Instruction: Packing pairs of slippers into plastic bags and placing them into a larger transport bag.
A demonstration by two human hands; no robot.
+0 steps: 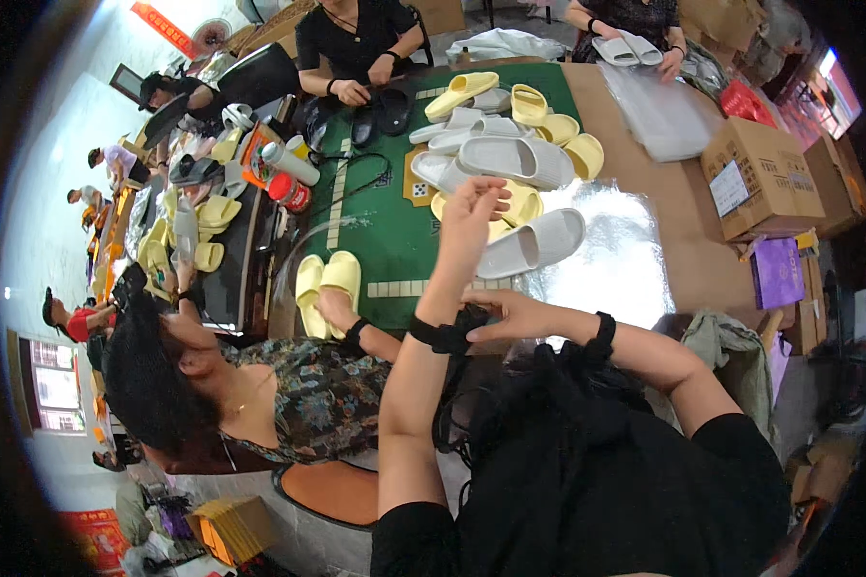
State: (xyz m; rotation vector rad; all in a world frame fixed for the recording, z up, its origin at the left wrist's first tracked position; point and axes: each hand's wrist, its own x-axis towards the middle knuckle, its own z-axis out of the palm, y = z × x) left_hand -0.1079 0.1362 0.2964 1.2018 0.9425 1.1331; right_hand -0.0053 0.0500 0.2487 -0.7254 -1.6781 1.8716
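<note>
My left hand (470,219) is raised over the table in front of the slipper pile, its fingers loosely bent and nothing in them. Around that wrist sits a black wristband (440,337). My right hand (518,317) reaches across to it, thumb and fingers closed on the band; part of the grip is hidden behind my wrist. Just beyond my hands lie a grey slide slipper (532,243) and several yellow slippers (522,204). More grey slippers (516,160) are heaped behind them. Another black band (602,335) is on my right wrist.
Silver sheeting (611,255) covers the table's near right. Left, a co-worker's hand (337,310) touches yellow slippers (310,291). Across, people handle black slippers (393,112) and grey ones (627,48). A red-lidded jar (289,192), a white bottle (291,163), clear bags (659,115) and a cardboard box (765,183) stand around.
</note>
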